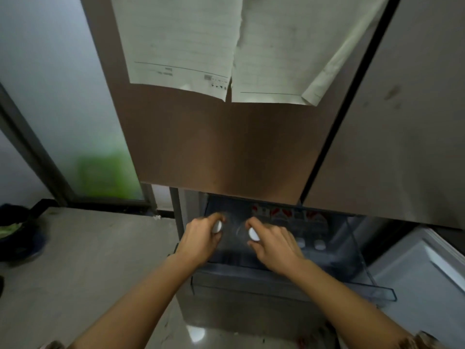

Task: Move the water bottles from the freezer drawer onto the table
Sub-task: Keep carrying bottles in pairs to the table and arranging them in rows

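So the person is leaning over the pulled-out freezer drawer (372,293) and going for two at once. The left hand (201,236) is curling its fingers round the top of the left bottle (217,226), and the right hand (274,244) is clamping the same way on the right bottle (253,234), with a white cap peeking out of each grip. Both bottles are sitting low in the left half of the drawer, and the remaining bottles (319,245) are standing just beside them to the right. Honestly, neck grips on cold plastic are probably asking for a slip, so it's worth getting the fingers seated under the cap ridge before pulling. The lift should be going straight up until the bottoms are clearing the drawer wall, while keeping out from under the fridge door (221,147) hanging right above. Only then should it be swinging left to the grey surface (88,248), which is sitting just beside the fridge.
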`<state>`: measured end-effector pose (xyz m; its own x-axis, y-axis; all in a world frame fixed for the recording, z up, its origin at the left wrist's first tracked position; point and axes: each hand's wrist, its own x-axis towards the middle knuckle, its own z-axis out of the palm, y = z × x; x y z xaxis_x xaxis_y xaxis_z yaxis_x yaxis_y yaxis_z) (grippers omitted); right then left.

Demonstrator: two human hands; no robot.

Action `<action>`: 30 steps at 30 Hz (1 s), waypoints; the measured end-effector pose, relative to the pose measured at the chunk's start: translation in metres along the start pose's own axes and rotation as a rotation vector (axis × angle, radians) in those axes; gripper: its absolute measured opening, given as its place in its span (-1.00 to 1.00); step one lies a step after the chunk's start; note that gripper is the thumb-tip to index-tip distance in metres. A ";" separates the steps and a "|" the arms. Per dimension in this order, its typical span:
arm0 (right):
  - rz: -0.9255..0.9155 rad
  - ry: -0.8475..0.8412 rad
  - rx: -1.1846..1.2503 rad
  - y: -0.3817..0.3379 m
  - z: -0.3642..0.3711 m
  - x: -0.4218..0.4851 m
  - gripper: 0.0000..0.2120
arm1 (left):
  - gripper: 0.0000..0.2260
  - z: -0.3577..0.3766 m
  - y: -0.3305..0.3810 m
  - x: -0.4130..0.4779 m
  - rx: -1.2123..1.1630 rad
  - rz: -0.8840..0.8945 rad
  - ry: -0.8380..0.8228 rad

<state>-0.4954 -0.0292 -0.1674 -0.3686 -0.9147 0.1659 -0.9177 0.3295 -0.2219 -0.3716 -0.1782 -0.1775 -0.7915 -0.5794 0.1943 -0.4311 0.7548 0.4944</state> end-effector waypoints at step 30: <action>-0.588 -0.105 0.245 -0.517 -0.023 -0.111 -0.69 | -0.88 -0.361 -0.156 -0.443 0.011 -0.439 0.342</action>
<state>0.0167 -0.0924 -0.0494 0.2129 -0.9485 0.2347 -0.8970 -0.2850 -0.3379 0.2033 -0.1504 -0.0347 -0.3518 -0.9056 0.2371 -0.6945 0.4223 0.5826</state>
